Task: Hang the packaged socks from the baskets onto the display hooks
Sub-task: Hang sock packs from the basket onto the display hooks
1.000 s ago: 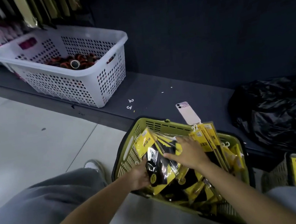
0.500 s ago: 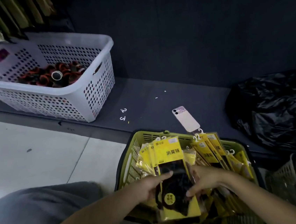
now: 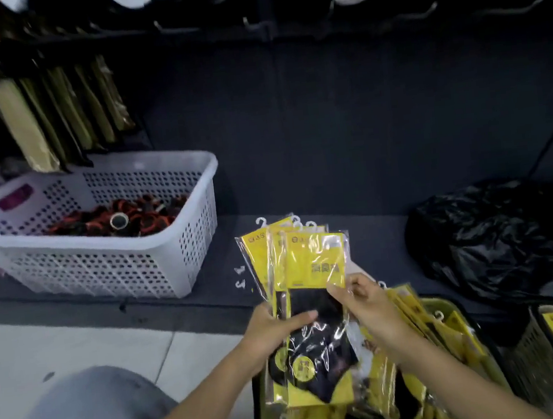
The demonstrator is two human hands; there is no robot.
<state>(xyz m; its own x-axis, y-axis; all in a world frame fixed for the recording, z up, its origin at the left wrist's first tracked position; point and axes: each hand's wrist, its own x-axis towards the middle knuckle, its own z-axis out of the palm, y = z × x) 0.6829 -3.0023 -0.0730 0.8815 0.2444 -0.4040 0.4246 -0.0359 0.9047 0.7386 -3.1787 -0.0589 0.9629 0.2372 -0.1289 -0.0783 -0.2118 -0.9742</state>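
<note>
Above the green basket [image 3: 449,305], the sock packs [image 3: 307,260] have risen clear: left hand [image 3: 274,329] grips them, right hand [image 3: 367,305] pinches the front one, so hanging likely comes next

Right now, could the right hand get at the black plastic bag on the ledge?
Probably not at once: the right hand pinches the sock packs, which the left hand grips. Nothing stands between it and the black plastic bag.

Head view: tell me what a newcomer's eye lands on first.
A fan of yellow sock packs at centre, gripped by the left hand and pinched by the right hand. Left of it sits a white perforated basket; right, a crumpled black plastic bag.
</note>
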